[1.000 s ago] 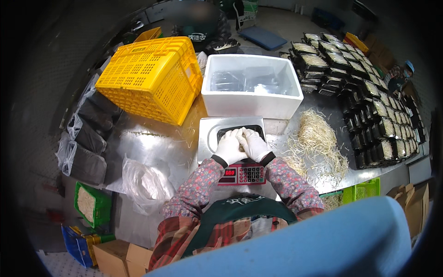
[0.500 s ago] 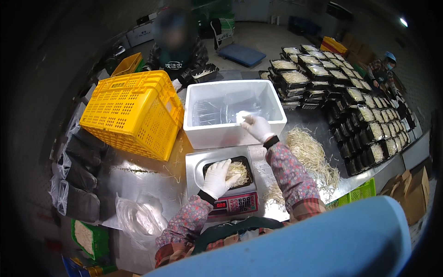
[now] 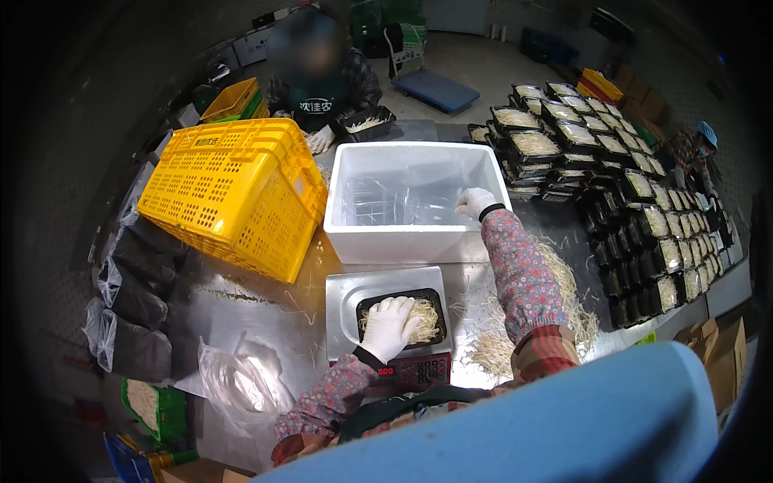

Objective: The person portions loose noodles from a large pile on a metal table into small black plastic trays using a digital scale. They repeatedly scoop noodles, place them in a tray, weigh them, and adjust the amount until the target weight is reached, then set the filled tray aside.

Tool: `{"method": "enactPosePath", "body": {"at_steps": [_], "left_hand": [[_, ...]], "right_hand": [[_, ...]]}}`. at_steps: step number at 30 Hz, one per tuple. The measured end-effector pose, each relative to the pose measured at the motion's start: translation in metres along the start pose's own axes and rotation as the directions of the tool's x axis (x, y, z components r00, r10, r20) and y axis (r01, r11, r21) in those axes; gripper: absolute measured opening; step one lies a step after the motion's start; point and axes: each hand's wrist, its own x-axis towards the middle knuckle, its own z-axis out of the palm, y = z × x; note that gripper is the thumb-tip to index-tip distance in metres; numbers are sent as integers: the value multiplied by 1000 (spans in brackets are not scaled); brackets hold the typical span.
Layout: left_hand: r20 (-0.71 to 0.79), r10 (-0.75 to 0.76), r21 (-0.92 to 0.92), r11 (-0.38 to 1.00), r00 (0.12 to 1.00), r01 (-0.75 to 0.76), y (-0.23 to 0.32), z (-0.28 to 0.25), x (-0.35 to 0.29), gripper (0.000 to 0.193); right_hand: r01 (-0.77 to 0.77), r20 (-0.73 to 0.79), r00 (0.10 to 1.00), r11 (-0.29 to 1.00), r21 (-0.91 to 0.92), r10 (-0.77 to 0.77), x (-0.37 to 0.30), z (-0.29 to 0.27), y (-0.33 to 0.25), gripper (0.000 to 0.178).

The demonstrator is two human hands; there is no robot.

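My left hand [image 3: 390,328], in a white glove, rests over the left part of a black tray [image 3: 436,299] filled with pale bean sprouts [image 3: 427,322]. Its fingers lie stretched out on the sprouts. Under the tray is the metal pan [image 3: 342,294] of a weighing scale with a red keypad panel [image 3: 411,371]. My right hand [image 3: 478,203], also gloved, is at the right inner side of a white foam box [image 3: 411,245]. Its fingers are curled, and what they hold, if anything, is hidden. Clear, shiny plastic film [image 3: 403,197] lies inside the box.
A yellow crate [image 3: 229,197] stands left of the foam box. Loose sprouts [image 3: 495,346] pile up at the right, beyond them stacked filled trays [image 3: 535,145]. A clear plastic bag [image 3: 241,378] lies front left. Across the table a co-worker [image 3: 322,88] handles another tray [image 3: 364,122].
My right hand has drawn to the right inside the foam box, and a bright white patch beside it is gone. The left hand stays on the tray, slightly further over the sprouts.
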Motion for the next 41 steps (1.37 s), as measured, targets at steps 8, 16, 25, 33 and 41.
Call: {"method": "enactPosePath", "body": {"at_steps": [8, 16, 25, 33, 41], "left_hand": [[-87, 10, -19, 1000, 996, -12, 5, -11, -4, 75], [-403, -456, -756, 655, 794, -7, 15, -89, -47, 63], [-128, -550, -944, 322, 825, 68, 1, -50, -89, 35], [-433, -559, -472, 809, 707, 350, -38, -18, -41, 19], [130, -642, -852, 318, 755, 417, -99, 24, -44, 23]], "right_hand": [[140, -597, 793, 990, -19, -124, -72, -39, 2, 22], [520, -456, 854, 400, 755, -250, -215, -91, -99, 33], [256, 21, 885, 524, 812, -464, -238, 50, -122, 29], [327, -323, 933, 749, 576, -158, -197, 108, -104, 26], [169, -218, 976, 530, 831, 31, -178, 167, -91, 37]]}}
